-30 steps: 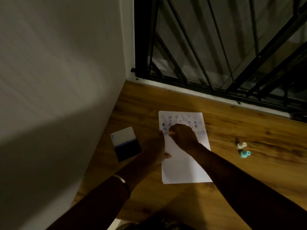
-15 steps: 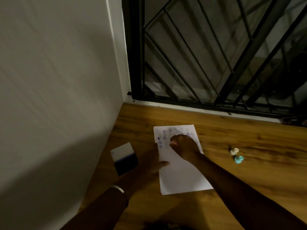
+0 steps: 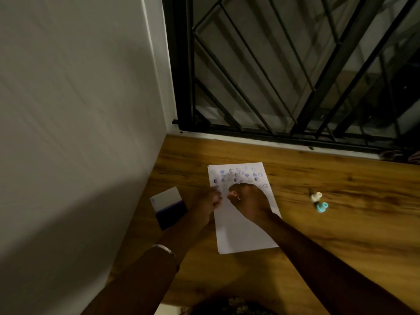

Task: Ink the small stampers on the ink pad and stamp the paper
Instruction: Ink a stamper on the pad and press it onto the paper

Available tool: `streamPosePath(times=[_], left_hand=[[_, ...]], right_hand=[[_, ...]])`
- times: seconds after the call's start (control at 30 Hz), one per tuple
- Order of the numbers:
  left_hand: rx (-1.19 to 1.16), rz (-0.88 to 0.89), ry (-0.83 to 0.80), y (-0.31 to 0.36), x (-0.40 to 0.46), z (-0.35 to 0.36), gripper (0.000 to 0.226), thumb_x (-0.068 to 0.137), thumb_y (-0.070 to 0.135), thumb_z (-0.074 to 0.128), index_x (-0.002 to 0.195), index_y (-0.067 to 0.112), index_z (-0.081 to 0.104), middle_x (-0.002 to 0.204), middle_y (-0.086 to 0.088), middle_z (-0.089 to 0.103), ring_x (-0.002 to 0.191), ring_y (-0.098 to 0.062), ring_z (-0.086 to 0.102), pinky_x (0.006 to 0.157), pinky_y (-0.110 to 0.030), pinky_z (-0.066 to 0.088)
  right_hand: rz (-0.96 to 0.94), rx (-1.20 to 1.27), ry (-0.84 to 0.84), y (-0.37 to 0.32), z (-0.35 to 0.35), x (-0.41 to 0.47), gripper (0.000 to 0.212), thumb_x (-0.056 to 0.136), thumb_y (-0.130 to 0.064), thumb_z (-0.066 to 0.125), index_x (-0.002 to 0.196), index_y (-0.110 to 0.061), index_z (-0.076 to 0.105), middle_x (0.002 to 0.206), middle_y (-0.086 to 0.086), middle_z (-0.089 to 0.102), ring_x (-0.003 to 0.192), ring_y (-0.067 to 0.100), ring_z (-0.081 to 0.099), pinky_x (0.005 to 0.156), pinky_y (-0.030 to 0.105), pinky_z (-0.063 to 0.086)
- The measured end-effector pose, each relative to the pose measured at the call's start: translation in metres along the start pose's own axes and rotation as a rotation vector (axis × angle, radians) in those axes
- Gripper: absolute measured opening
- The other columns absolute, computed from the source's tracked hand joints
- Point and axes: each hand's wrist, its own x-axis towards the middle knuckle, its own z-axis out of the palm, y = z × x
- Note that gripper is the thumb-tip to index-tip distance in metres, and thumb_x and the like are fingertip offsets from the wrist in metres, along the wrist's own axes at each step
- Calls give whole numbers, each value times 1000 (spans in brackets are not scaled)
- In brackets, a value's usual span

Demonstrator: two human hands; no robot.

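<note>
Right hand (image 3: 250, 203) fingers curl on something small, likely a stamper — too dim to confirm — over the paper (image 3: 241, 230). Left hand (image 3: 205, 204) fingers clenched at the sheet's left edge, ink pad (image 3: 169, 208) just beyond. Risk: sheet slips under pressure, smudging wet prints. Half a second ago the left fingers lay flat — now curled.

Wall (image 3: 75, 110) closes off left side, ink pad (image 3: 169, 210) wedged just beside it. Barred window grille (image 3: 284, 76) blocks far edge. Both hands (image 3: 229, 203) crowd upper half of paper (image 3: 243, 237). Two small stampers (image 3: 319, 201) lie right of sheet; bare wooden counter (image 3: 354, 228) beyond them offers open passage.
</note>
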Motion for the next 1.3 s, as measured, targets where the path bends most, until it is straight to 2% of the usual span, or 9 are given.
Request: streamPosePath(times=[0.1,0.3,0.47,0.6,0.73,1.0,1.1,1.2,1.3], left_hand=[[-184,-30,-39,-1,0,5,22,93,14,60,111,1,59,107,-16,64,98,-27,62,89,-39,53],[-235,-1,-153,0,-6,21,20,96,18,52,113,9,58,112,-11,66,89,-20,64,70,-31,52],[-246,35,-197,-3,-9,28,35,96,12,51,131,6,53,127,-17,63,97,-22,64,75,-33,54],[-215,55,-197,-3,-10,35,28,93,-3,52,120,3,57,129,-20,60,115,-32,60,93,-40,50],[-118,62,-159,-5,-8,46,40,89,-8,56,128,2,56,129,-20,60,119,-33,58,103,-43,49],[-47,41,-171,-17,-7,66,44,93,-1,52,135,10,49,131,-19,57,117,-34,58,99,-43,50],[22,67,-216,-26,-4,77,41,89,-2,58,128,10,53,123,-19,62,107,-31,63,92,-40,54],[220,162,-112,-29,-1,89,23,94,11,55,116,14,59,111,-13,64,95,-26,66,87,-37,56],[424,327,-74,-31,0,95,23,96,22,53,112,10,64,105,-10,68,88,-21,67,91,-38,56]], right_hand=[[-12,33,22,-5,-4,0,21,91,-33,52,98,-22,69,97,3,73,88,21,67,78,34,54],[-38,16,43,-4,-2,-4,21,92,-30,55,99,-18,70,100,4,73,91,22,68,80,32,55],[-1,49,67,-1,-6,-9,30,94,-32,51,117,-16,63,113,7,70,100,22,67,88,31,52],[1,18,20,3,-11,-11,27,95,-26,51,115,-14,65,110,8,70,99,24,67,86,29,51],[45,-9,-21,8,-16,-12,32,95,-27,51,124,-16,60,119,5,67,106,21,64,90,28,51],[43,-10,44,27,-21,-28,17,95,-23,50,101,-13,63,101,8,69,90,23,65,73,27,51],[128,2,43,41,-27,-34,14,93,-25,53,99,-16,62,99,7,69,88,24,65,74,37,57],[274,-11,51,66,-33,-44,17,89,-26,60,103,-16,62,99,6,68,86,22,63,74,34,56],[435,-59,-7,100,-41,-59,16,95,-25,49,100,-14,60,97,8,68,76,17,58,66,28,50]])
